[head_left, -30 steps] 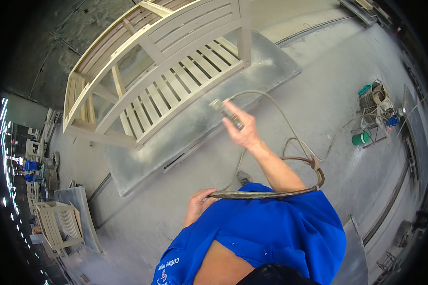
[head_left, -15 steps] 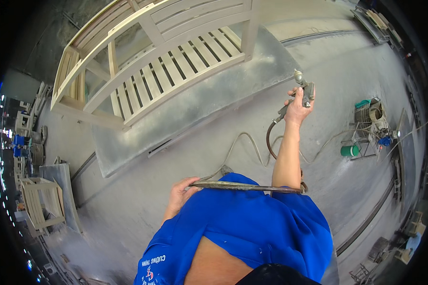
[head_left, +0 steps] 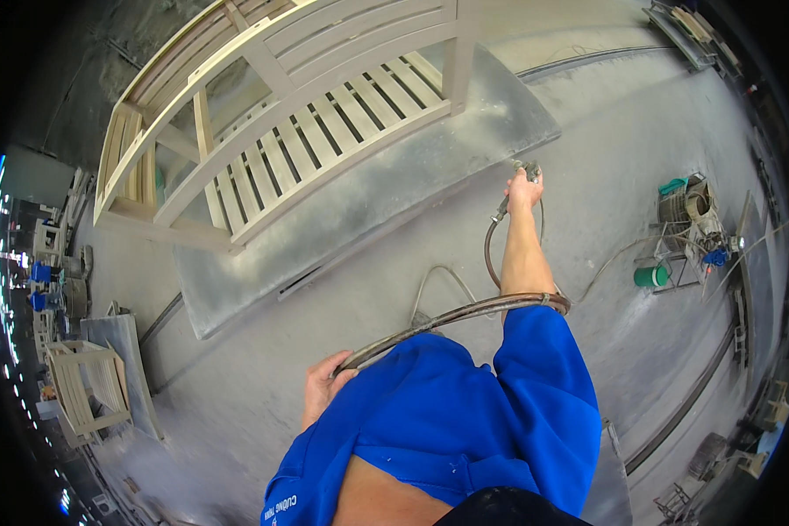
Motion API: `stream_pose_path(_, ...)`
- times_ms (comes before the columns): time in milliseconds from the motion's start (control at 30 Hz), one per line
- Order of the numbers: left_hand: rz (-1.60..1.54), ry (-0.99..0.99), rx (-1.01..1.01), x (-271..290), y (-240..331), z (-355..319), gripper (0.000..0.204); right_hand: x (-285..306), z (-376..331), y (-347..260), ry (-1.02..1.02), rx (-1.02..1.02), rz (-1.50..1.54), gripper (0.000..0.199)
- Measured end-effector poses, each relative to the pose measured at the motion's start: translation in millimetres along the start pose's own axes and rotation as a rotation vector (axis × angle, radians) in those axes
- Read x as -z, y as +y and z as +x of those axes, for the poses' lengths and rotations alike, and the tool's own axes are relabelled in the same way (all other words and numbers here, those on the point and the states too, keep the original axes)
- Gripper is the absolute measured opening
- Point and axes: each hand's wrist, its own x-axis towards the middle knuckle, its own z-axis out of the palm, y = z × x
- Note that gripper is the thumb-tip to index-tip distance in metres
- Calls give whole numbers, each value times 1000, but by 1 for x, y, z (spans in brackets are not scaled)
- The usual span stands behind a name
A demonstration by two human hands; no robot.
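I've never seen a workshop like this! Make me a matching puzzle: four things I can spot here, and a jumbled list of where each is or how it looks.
Things:
1. Right hand
2. Left hand
3. Bucket
4. Large slatted bench

Places and looks:
A. On a broad grey board
B. Green, toward the right of the picture
C. Around a spray gun
D. Around a hose

Right pairs: 1-C, 2-D, 3-B, 4-A.

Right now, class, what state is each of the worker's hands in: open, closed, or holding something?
Left hand: closed, holding the looped hose.
Right hand: closed, holding the spray gun.
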Motion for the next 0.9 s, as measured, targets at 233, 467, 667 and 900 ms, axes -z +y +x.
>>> stream_pose_path(233, 92, -58, -68, 10, -6, 12, 43, 6, -38, -60, -135, 174, 325, 42)
stream_pose_path(467, 89, -70, -45, 16, -1, 19, 43, 18, -92, -156, -250, 576, 629, 47)
stream_pose_path(667, -196, -59, 101, 24, -4, 7, 46, 21, -89, -141, -221, 545, 725, 42)
stream_pose_path(900, 10, 13, 121, 37, -7, -6, 36, 1, -48, -28, -88, 207, 442, 22)
